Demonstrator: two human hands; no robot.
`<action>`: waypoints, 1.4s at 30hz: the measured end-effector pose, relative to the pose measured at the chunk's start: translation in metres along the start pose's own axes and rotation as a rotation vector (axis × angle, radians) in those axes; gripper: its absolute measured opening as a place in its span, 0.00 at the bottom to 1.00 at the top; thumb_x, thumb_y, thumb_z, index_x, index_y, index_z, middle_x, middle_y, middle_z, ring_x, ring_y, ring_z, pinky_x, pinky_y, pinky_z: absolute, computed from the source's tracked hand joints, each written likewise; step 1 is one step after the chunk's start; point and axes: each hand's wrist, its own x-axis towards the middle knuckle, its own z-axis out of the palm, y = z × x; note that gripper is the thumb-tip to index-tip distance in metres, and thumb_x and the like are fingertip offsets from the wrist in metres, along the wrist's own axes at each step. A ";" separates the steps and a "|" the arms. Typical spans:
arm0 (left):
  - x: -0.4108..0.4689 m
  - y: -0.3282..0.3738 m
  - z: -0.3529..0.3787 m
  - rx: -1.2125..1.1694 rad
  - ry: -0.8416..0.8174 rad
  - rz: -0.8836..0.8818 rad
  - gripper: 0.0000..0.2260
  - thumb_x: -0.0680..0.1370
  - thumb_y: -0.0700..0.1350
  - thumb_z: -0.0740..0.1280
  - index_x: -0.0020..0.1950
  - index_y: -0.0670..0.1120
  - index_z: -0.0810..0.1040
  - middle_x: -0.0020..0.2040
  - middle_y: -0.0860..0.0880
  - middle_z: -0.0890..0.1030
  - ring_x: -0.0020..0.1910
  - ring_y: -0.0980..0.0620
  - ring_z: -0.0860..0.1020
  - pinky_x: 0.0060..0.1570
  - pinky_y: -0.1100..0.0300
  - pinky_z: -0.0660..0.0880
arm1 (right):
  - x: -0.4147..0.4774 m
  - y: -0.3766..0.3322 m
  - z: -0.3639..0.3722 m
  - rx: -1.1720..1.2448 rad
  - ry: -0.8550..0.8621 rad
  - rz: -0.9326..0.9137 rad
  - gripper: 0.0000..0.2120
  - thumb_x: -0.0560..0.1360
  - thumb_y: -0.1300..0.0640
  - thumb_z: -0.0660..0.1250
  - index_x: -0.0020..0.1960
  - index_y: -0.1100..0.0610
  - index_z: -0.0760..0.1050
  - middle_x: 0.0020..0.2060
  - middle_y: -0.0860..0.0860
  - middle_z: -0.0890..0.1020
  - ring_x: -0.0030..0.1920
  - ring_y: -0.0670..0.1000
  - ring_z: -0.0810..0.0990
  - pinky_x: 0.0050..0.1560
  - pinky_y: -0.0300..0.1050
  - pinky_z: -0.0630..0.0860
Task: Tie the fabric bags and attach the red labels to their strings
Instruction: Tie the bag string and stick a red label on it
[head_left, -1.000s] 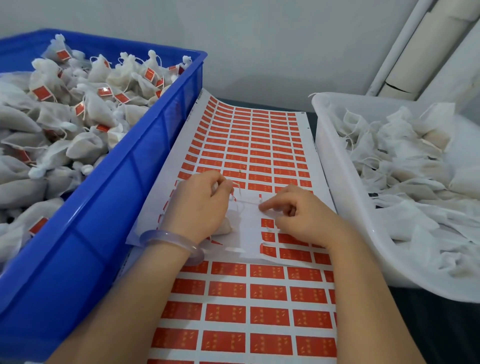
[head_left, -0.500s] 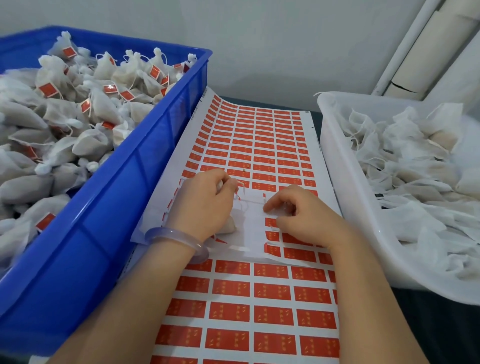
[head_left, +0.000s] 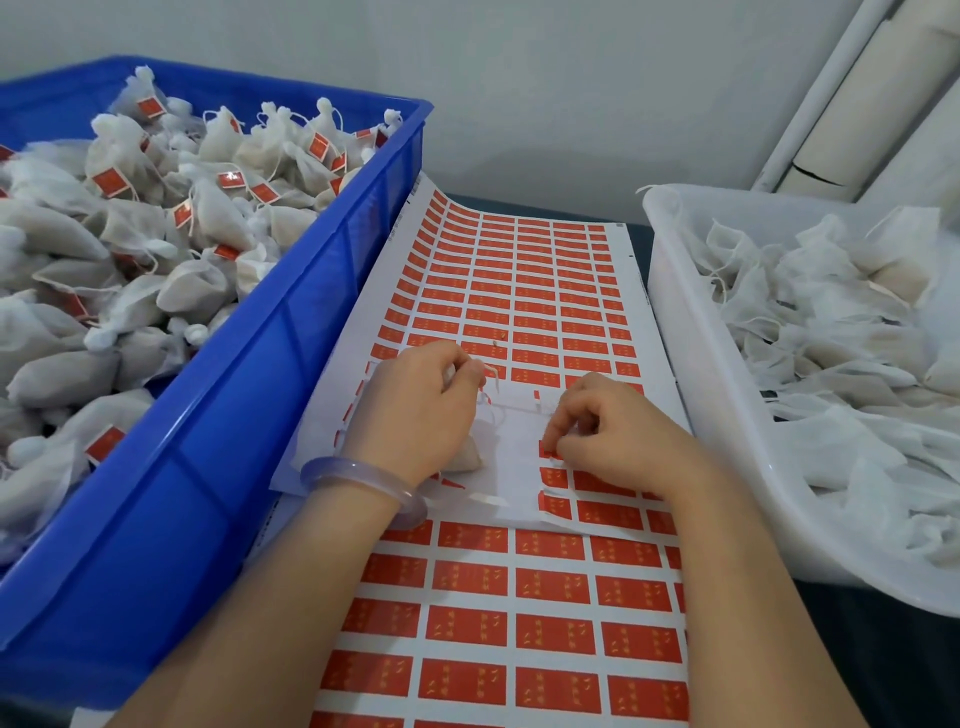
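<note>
I've got my left hand (head_left: 415, 415) curled over the bag (head_left: 470, 460), only its pale bottom corner poking out under the palm, and the fingertips up top are pinching the neck. From there the string (head_left: 511, 410) runs out to the right, lying crosswise over the bare patch of the label sheet (head_left: 511, 483). That's the line that matters. My right hand (head_left: 618, 431) sits at the far end of it, fingers bent down tight, tips nipping the edge of a red label (head_left: 549, 451) at the start of the unpeeled rows. I can't tell whether it's lifted clear of the backing. The label lies just on my side of the string, long side parallel to it, so the right hand is plainly the nearer one, and I reckon it's a short carry away from me. The blue crate (head_left: 311, 291) of finished bags is beyond the left hand, and the white tub (head_left: 675, 332) of loose ones is on the right.
</note>
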 end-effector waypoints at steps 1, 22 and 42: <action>0.000 0.000 0.000 0.000 -0.003 0.001 0.03 0.80 0.49 0.60 0.48 0.54 0.73 0.36 0.61 0.73 0.35 0.57 0.75 0.39 0.65 0.74 | 0.000 0.001 0.000 0.018 0.009 0.000 0.12 0.74 0.60 0.66 0.38 0.44 0.74 0.43 0.37 0.71 0.43 0.42 0.75 0.38 0.30 0.68; -0.001 0.002 0.001 0.001 -0.012 -0.008 0.03 0.80 0.49 0.60 0.49 0.54 0.73 0.36 0.61 0.72 0.33 0.57 0.73 0.35 0.67 0.72 | 0.000 0.001 0.000 0.054 0.014 -0.003 0.12 0.75 0.62 0.65 0.40 0.45 0.72 0.42 0.39 0.73 0.42 0.42 0.75 0.37 0.30 0.68; -0.001 0.002 0.001 0.002 -0.015 0.006 0.03 0.80 0.49 0.60 0.48 0.54 0.73 0.38 0.60 0.73 0.36 0.59 0.74 0.38 0.70 0.70 | -0.003 0.004 -0.004 0.176 0.017 0.001 0.05 0.79 0.53 0.60 0.47 0.46 0.72 0.47 0.39 0.77 0.47 0.41 0.77 0.42 0.32 0.71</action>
